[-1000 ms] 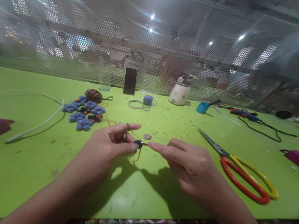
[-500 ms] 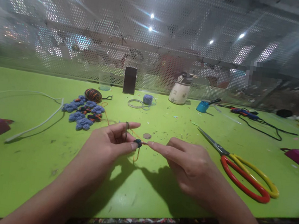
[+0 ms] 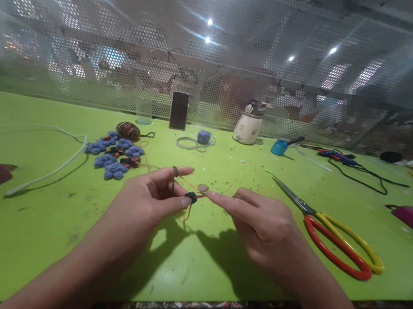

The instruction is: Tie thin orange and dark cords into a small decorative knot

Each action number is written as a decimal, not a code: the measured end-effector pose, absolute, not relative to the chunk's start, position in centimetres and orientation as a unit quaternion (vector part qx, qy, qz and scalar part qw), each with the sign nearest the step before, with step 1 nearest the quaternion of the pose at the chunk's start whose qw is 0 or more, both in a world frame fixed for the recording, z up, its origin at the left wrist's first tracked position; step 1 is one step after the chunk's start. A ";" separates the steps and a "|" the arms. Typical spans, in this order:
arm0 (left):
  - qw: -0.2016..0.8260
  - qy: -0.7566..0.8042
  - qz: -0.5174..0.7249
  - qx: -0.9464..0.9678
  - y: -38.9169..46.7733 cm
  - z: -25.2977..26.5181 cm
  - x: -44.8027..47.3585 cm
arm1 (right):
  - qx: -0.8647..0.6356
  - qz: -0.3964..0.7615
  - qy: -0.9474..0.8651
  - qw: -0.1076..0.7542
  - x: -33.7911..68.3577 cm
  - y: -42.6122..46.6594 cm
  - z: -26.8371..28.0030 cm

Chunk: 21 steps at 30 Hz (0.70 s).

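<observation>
My left hand [image 3: 158, 191] pinches a small dark crochet piece [image 3: 191, 197] between thumb and fingers, its index finger stretched out with yarn wrapped around it. An orange strand [image 3: 188, 182] runs from that finger to the piece, and a short tail hangs below. In my right hand [image 3: 259, 214] is a thin crochet hook [image 3: 202, 193]; only its tip shows past the extended index finger, close beside the piece. The multicoloured yarn ball [image 3: 129, 130] lies behind my left hand, with blue and orange-black crocheted flowers [image 3: 115, 170] in front of it.
Large scissors [image 3: 339, 243] lie right of my right hand. Farther back stand a phone [image 3: 179, 111], a bottle [image 3: 248, 124] and a blue pot [image 3: 279, 147], near a blue yarn ball [image 3: 203, 137]. A white cable [image 3: 55, 172] crosses the left side of the green table [image 3: 47, 235].
The hook's tip and my right index finger have shifted slightly right and up, away from the crochet piece. My left hand keeps its hold almost unmoved.
</observation>
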<state>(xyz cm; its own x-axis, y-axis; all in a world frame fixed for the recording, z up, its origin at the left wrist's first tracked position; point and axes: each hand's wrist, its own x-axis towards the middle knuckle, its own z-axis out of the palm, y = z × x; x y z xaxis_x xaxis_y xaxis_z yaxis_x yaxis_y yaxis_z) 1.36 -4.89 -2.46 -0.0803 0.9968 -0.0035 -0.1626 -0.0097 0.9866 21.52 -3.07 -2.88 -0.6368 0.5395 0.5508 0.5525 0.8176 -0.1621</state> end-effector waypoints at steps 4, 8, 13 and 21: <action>0.525 0.472 0.555 0.440 -4.8 -2.4 1.2 | -0.303 -0.018 -0.901 0.311 21.5 -3.1 -3.0; 0.529 0.474 0.542 0.450 -4.8 -2.4 1.0 | -0.303 -0.008 -0.898 0.320 21.5 -3.3 -2.8; 0.520 0.477 0.555 0.440 -5.0 -2.4 1.1 | -0.282 0.002 -0.906 0.316 21.6 -3.3 -2.8; 0.493 0.487 0.554 0.462 -5.0 -2.3 1.3 | -0.278 -0.012 -0.916 0.290 21.7 -3.0 -3.2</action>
